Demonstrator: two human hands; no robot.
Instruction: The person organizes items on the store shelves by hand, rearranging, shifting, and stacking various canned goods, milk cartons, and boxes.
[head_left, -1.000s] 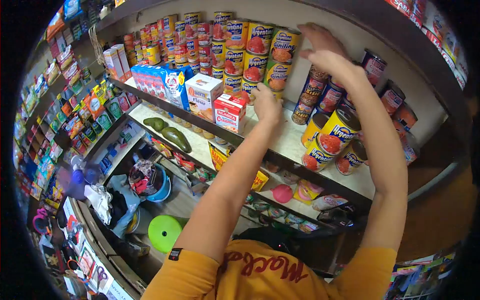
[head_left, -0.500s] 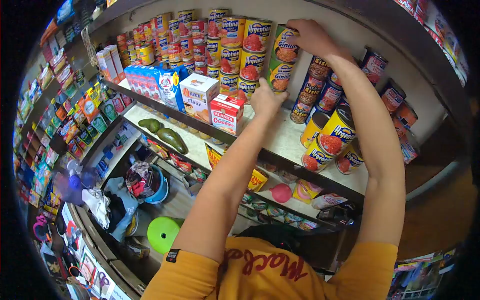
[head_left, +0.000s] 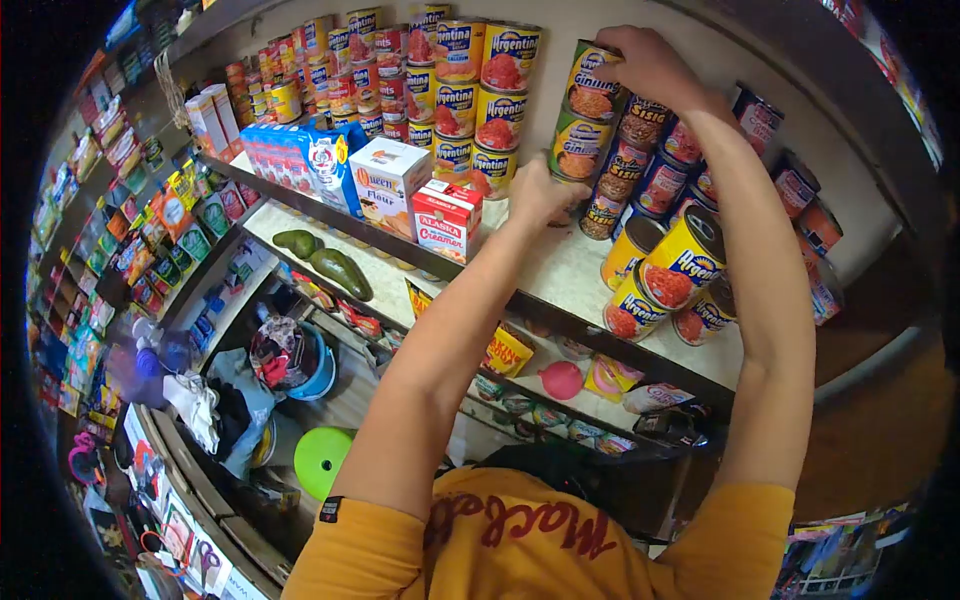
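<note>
A stack of two green-and-yellow Giniling cans stands tilted on the upper shelf, its upper can above the lower can. My right hand grips the upper can at its top. At the base of the stack, my left hand closes on the lower can, its fingertips partly hidden. Just right of the stack rise brown Sisig cans. To the left, across a gap, are stacked Argentina cans.
A red creamer box, a white flour box and blue packs line the shelf's front edge. Large yellow Argentina cans stand at the right. Avocados lie on the shelf below.
My right hand has come down onto the upper Giniling can. With both hands on it, the stack has moved right, away from the Argentina cans and close to the Sisig cans.
</note>
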